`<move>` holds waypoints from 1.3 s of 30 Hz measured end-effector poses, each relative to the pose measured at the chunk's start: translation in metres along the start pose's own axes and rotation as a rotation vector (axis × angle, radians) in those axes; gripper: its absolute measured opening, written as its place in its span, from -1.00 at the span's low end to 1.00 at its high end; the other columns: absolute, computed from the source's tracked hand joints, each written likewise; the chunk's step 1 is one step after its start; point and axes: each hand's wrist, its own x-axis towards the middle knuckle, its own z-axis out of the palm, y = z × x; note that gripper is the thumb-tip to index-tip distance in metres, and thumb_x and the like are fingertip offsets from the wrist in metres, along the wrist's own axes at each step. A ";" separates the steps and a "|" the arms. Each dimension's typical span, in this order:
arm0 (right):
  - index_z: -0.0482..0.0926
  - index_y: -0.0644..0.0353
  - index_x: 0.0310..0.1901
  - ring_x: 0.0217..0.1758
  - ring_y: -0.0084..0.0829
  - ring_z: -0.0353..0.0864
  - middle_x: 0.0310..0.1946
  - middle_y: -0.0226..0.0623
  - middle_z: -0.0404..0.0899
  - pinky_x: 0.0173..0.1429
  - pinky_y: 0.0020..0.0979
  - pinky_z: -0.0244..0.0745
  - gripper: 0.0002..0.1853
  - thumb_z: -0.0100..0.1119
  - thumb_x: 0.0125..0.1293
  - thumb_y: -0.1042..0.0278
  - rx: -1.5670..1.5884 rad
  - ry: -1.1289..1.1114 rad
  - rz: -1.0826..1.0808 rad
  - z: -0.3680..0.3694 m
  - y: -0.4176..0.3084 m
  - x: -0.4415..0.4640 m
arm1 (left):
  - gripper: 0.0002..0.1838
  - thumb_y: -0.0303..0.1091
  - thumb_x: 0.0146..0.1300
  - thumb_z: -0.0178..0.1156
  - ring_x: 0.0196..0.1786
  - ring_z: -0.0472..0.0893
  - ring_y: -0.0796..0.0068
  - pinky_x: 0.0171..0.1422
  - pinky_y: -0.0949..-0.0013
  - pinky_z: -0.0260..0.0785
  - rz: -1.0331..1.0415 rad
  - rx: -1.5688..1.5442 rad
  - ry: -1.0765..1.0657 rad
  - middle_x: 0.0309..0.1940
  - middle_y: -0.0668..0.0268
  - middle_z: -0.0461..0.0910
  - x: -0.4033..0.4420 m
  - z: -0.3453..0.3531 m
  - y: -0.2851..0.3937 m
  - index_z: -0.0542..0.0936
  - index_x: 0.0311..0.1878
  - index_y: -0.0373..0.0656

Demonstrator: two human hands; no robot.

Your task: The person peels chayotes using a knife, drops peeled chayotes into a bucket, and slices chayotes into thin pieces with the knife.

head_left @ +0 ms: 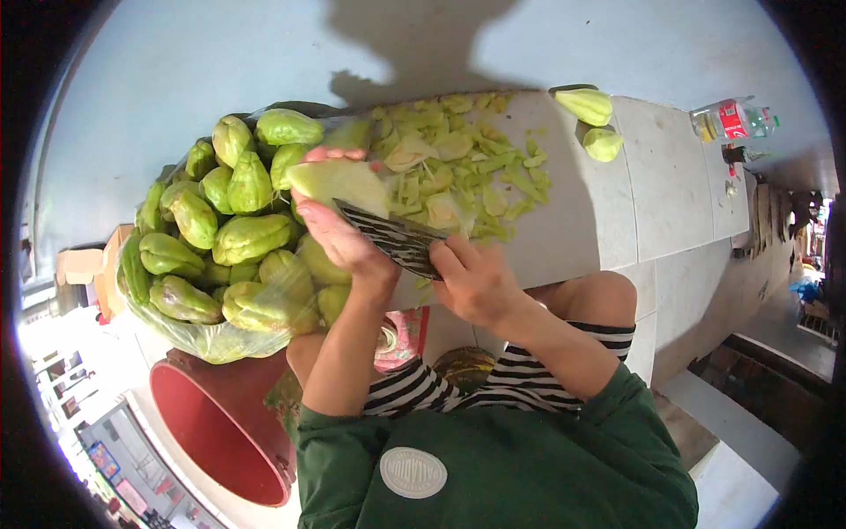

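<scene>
A pale, peeled chayote rests in my left hand, with the fingers wrapped round its far side. My right hand grips the handle end of a knife with a wide, dark, streaked blade. The blade's tip lies close against the chayote's near side; whether it cuts into the flesh I cannot tell. Green peelings and pale slices are scattered on the board just beyond both hands. To the left, a large plastic bag holds several unpeeled green chayotes.
Two peeled chayotes sit at the right end of the grey board. A plastic bottle with a red label lies farther right on the tiles. Below the bag is a red bucket, tipped toward the left.
</scene>
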 end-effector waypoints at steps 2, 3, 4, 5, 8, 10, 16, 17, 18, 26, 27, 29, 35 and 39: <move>0.43 0.23 -0.19 -0.44 -0.21 0.56 -0.38 -0.21 0.41 -0.44 -0.27 0.51 -0.74 0.19 0.05 0.46 0.022 -0.003 0.011 0.000 0.000 0.003 | -0.35 0.27 0.41 -0.19 0.07 0.43 0.26 0.17 0.11 0.36 -0.011 0.004 -0.031 0.01 0.21 0.38 -0.004 -0.002 0.000 0.28 0.21 -0.16; 0.43 0.23 -0.18 -0.42 -0.19 0.56 -0.37 -0.20 0.41 -0.42 -0.26 0.51 -0.74 0.19 0.06 0.46 0.048 -0.006 0.017 0.000 -0.001 0.006 | -0.35 0.27 0.42 -0.21 0.09 0.43 0.22 0.20 0.06 0.35 -0.017 0.011 -0.060 0.02 0.21 0.38 -0.005 -0.001 0.001 0.29 0.21 -0.14; 0.43 0.23 -0.18 -0.42 -0.19 0.56 -0.37 -0.20 0.41 -0.42 -0.26 0.51 -0.74 0.19 0.06 0.46 0.050 -0.009 0.013 0.001 -0.001 0.005 | -0.33 0.30 0.40 -0.20 0.04 0.43 0.31 0.13 0.15 0.37 -0.058 -0.013 -0.006 -0.01 0.21 0.36 -0.007 0.005 0.003 0.29 0.17 -0.17; 0.42 0.22 -0.18 -0.42 -0.19 0.57 -0.36 -0.20 0.42 -0.41 -0.26 0.51 -0.73 0.19 0.06 0.45 0.050 -0.022 0.038 0.003 -0.001 0.003 | -0.33 0.30 0.40 -0.20 0.04 0.43 0.31 0.13 0.15 0.37 -0.055 -0.011 -0.002 -0.01 0.21 0.36 -0.008 0.006 0.003 0.29 0.17 -0.17; 0.42 0.22 -0.17 -0.41 -0.18 0.57 -0.35 -0.19 0.43 -0.40 -0.26 0.51 -0.72 0.19 0.05 0.45 0.045 -0.020 0.049 0.004 -0.001 0.006 | -0.39 0.20 0.44 -0.21 0.06 0.42 0.32 0.16 0.16 0.36 -0.168 -0.144 0.004 0.00 0.20 0.36 -0.014 0.002 -0.005 0.27 0.20 -0.18; 0.42 0.22 -0.17 -0.41 -0.17 0.58 -0.35 -0.19 0.44 -0.40 -0.26 0.51 -0.72 0.19 0.04 0.45 0.042 -0.006 0.034 0.002 -0.002 0.008 | -0.42 0.15 0.45 -0.22 0.06 0.42 0.32 0.17 0.16 0.35 -0.116 -0.099 -0.060 0.00 0.19 0.36 -0.023 0.000 -0.013 0.25 0.22 -0.19; 0.42 0.22 -0.18 -0.40 -0.17 0.59 -0.34 -0.19 0.44 -0.39 -0.27 0.51 -0.72 0.19 0.03 0.45 0.029 0.019 0.063 -0.004 0.000 0.007 | -0.44 0.05 0.41 -0.17 0.10 0.40 0.32 0.21 0.15 0.34 -0.117 0.030 -0.110 0.02 0.17 0.35 -0.031 0.006 -0.014 0.21 0.26 -0.20; 0.42 0.22 -0.19 -0.40 -0.17 0.59 -0.34 -0.19 0.44 -0.39 -0.27 0.52 -0.72 0.18 0.03 0.45 0.018 0.009 0.067 -0.004 0.000 0.006 | -0.44 0.05 0.42 -0.18 0.10 0.40 0.32 0.21 0.14 0.34 -0.095 0.021 -0.110 0.03 0.18 0.35 -0.032 0.005 -0.017 0.21 0.26 -0.20; 0.41 0.22 -0.19 -0.39 -0.17 0.59 -0.34 -0.19 0.43 -0.38 -0.28 0.52 -0.73 0.18 0.04 0.44 0.007 -0.001 0.072 -0.004 0.000 0.006 | -0.45 0.05 0.42 -0.19 0.11 0.39 0.31 0.21 0.13 0.34 -0.073 0.012 -0.110 0.04 0.18 0.34 -0.032 0.005 -0.019 0.21 0.26 -0.20; 0.39 0.24 -0.19 -0.38 -0.13 0.57 -0.35 -0.16 0.41 -0.38 -0.23 0.52 -0.72 0.18 0.03 0.51 0.070 0.003 0.081 -0.004 0.000 0.006 | -0.36 0.18 0.43 -0.20 0.08 0.42 0.30 0.19 0.15 0.36 -0.065 0.016 -0.147 0.00 0.16 0.37 -0.028 0.004 -0.020 0.22 0.25 -0.23; 0.39 0.24 -0.19 -0.39 -0.11 0.57 -0.36 -0.15 0.41 -0.38 -0.21 0.52 -0.72 0.17 0.03 0.53 0.074 0.009 0.100 -0.004 -0.001 0.007 | -0.34 0.20 0.43 -0.21 0.06 0.45 0.31 0.16 0.18 0.39 -0.082 0.045 -0.213 -0.02 0.15 0.38 -0.025 0.002 -0.020 0.22 0.25 -0.25; 0.39 0.24 -0.18 -0.39 -0.08 0.56 -0.37 -0.13 0.41 -0.38 -0.19 0.52 -0.72 0.17 0.04 0.53 0.093 0.006 0.131 -0.001 -0.002 0.006 | -0.32 0.20 0.43 -0.22 0.03 0.47 0.32 0.12 0.21 0.42 -0.103 0.067 -0.191 -0.04 0.13 0.40 -0.024 0.005 -0.018 0.22 0.25 -0.28; 0.39 0.25 -0.17 -0.40 0.02 0.55 -0.36 -0.08 0.46 -0.38 -0.12 0.49 -0.75 0.16 0.11 0.53 0.220 0.068 0.178 -0.001 0.003 0.009 | -0.34 0.14 0.45 -0.22 0.00 0.52 0.26 0.03 0.17 0.48 -0.047 0.203 -0.239 -0.04 0.08 0.44 -0.020 0.008 -0.012 0.23 0.26 -0.35; 0.41 0.28 -0.20 -0.42 0.03 0.56 -0.41 -0.03 0.51 -0.40 -0.11 0.44 -0.84 0.15 0.22 0.50 0.344 0.080 0.241 -0.016 0.010 0.017 | -0.34 0.09 0.46 -0.19 -0.06 0.54 0.33 0.02 0.26 0.47 -0.123 0.252 -0.302 -0.10 0.09 0.50 -0.012 0.007 -0.003 0.27 0.23 -0.43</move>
